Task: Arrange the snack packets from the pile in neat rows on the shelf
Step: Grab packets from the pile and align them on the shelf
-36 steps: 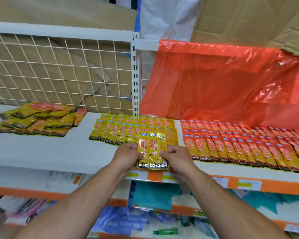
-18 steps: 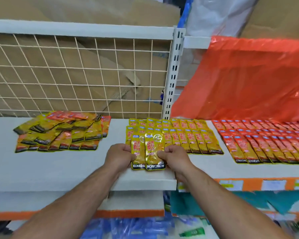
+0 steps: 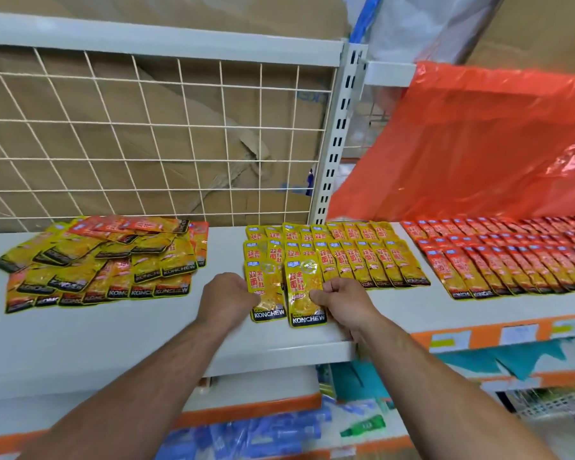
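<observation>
Centre frame: your left hand (image 3: 226,302) pinches the left packet (image 3: 269,293) and your right hand (image 3: 347,305) the right packet (image 3: 306,298), fingers curled on their outer edges, both lying on the white shelf (image 3: 113,340) near its front lip. A careless tug could slide them off or skew the yellow rows (image 3: 346,257) just behind. The pile (image 3: 107,260) lies at left frame; wire grid (image 3: 222,127), cardboard (image 3: 80,97) and an orange plastic sheet (image 3: 478,144) back the bay.

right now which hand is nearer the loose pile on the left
Left. The left hand sits just right of the pile, bare shelf between them; the right hand is farther right, past the two packets they hold.
</observation>
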`<state>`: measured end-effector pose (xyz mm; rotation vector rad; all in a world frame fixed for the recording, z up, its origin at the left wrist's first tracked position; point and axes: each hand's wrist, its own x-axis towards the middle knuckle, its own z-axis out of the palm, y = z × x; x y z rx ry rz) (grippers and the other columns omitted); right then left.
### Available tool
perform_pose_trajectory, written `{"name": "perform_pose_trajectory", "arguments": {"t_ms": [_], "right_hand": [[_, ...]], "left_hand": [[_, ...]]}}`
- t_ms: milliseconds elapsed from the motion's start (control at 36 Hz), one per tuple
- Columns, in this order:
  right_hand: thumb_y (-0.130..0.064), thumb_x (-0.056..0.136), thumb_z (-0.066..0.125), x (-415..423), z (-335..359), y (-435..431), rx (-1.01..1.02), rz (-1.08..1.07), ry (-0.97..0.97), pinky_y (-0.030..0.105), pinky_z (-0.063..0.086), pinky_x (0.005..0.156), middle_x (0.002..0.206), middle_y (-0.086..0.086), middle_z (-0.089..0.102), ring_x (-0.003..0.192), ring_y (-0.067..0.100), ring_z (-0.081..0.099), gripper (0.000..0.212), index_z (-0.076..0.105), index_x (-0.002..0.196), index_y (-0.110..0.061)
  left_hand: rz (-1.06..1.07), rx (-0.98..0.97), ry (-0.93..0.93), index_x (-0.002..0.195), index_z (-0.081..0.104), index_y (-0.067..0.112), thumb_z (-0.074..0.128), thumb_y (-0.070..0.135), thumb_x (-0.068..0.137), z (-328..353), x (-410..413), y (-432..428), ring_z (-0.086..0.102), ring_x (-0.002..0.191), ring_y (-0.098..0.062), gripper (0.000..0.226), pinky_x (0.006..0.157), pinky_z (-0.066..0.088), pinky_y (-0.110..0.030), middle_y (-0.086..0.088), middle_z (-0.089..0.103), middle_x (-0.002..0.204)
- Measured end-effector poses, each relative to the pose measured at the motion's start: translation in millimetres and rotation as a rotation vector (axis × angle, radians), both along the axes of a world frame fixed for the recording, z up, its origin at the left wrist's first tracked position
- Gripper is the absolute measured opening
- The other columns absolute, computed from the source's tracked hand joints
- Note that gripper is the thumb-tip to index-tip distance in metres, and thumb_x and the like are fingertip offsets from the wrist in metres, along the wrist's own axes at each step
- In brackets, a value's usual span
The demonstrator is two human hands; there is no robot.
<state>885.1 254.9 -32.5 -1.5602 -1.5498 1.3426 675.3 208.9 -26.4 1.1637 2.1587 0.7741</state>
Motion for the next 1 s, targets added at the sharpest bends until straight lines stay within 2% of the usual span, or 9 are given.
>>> {"name": "perform_pose_trajectory", "arguments": {"t_ms": [56,139,250,389,583,750,833,917,1000], "right_hand": [[-0.018,0.085,0.075,0.4,-0.2,1.2,-0.005,-0.001,-0.004,0.023,0.027,0.049,0.067,0.008,0.034,0.055,0.017,0.031,0.038,0.043,0.067,-0.015],[-0.017,0.085,0.075,0.1,-0.3,2.9,-0.001,0.000,-0.007,0.021,0.029,0.047,0.067,0.008,0.035,0.053,0.017,0.034,0.032,0.046,0.071,-0.011],[-0.016,0.086,0.074,0.0,-2.2,3.4,-0.008,0.015,-0.002,0.019,0.033,0.047,0.069,0.009,0.033,0.057,0.017,0.034,0.032,0.046,0.071,-0.010],[-0.015,0.086,0.074,0.7,-2.3,4.2,-0.008,0.018,-0.003,0.015,0.034,0.042,0.070,0.010,0.033,0.056,0.019,0.034,0.030,0.047,0.073,-0.009],[-0.015,0.085,0.075,-0.4,-3.1,5.0,-0.015,0.022,-0.013,0.018,0.037,0.046,0.071,0.010,0.033,0.061,0.020,0.035,0.032,0.047,0.073,-0.009],[-0.015,0.086,0.075,-11.0,4.5,6.8,-0.040,0.049,-0.040,0.017,0.034,0.042,0.059,0.005,0.032,0.046,0.016,0.034,0.047,0.037,0.059,-0.017],[-0.012,0.086,0.075,-24.2,9.6,8.0,-0.027,0.043,-0.057,0.015,0.035,0.040,0.058,0.006,0.033,0.050,0.020,0.037,0.047,0.038,0.058,-0.016],[-0.011,0.083,0.077,-35.9,7.6,10.3,-0.018,-0.002,-0.096,0.021,0.033,0.047,0.052,0.001,0.035,0.048,0.019,0.033,0.049,0.036,0.056,-0.018],[-0.018,0.080,0.079,-41.7,2.9,10.3,0.017,-0.044,-0.203,0.028,0.037,0.054,0.053,0.001,0.048,0.050,0.021,0.043,0.044,0.041,0.057,-0.018]], "left_hand": [[-0.005,0.007,-0.008,0.073,0.063,0.020,0.080,0.019,0.070,-1.7,-2.2,-0.3,0.060,0.083,-0.019,0.017,0.067,0.041,-0.026,0.002,0.065,0.084],[-0.001,0.028,-0.020,0.094,0.065,0.017,0.081,0.021,0.071,-4.6,-7.4,-0.5,0.054,0.088,-0.014,0.029,0.071,0.037,-0.025,0.004,0.059,0.097],[0.014,0.038,-0.038,0.102,0.067,0.019,0.082,0.024,0.070,-9.4,-10.9,-0.8,0.055,0.089,-0.013,0.035,0.072,0.037,-0.025,0.005,0.060,0.104],[0.019,0.057,-0.007,0.103,0.067,0.020,0.081,0.029,0.072,-14.2,-6.3,-3.2,0.056,0.088,-0.012,0.036,0.074,0.040,-0.024,0.006,0.060,0.102],[0.015,0.079,0.017,0.107,0.067,0.023,0.080,0.035,0.074,-18.6,-4.0,-5.0,0.058,0.084,-0.010,0.038,0.074,0.041,-0.023,0.009,0.063,0.105],[0.017,0.093,-0.017,0.109,0.068,0.024,0.078,0.038,0.076,-21.2,-5.6,-5.7,0.058,0.084,-0.009,0.037,0.074,0.041,-0.022,0.010,0.065,0.103],[0.024,0.089,-0.035,0.108,0.067,0.026,0.077,0.040,0.076,-22.2,-5.6,-6.3,0.061,0.084,-0.010,0.036,0.073,0.043,-0.023,0.008,0.069,0.099],[0.037,0.093,-0.061,0.105,0.065,0.029,0.074,0.038,0.076,-22.3,-6.8,-7.1,0.063,0.082,-0.010,0.031,0.070,0.044,-0.024,0.010,0.068,0.090],[0.044,0.095,-0.086,0.098,0.064,0.031,0.072,0.038,0.075,-22.8,-8.8,-7.8,0.062,0.080,-0.008,0.025,0.069,0.046,-0.025,0.010,0.068,0.091]]}}
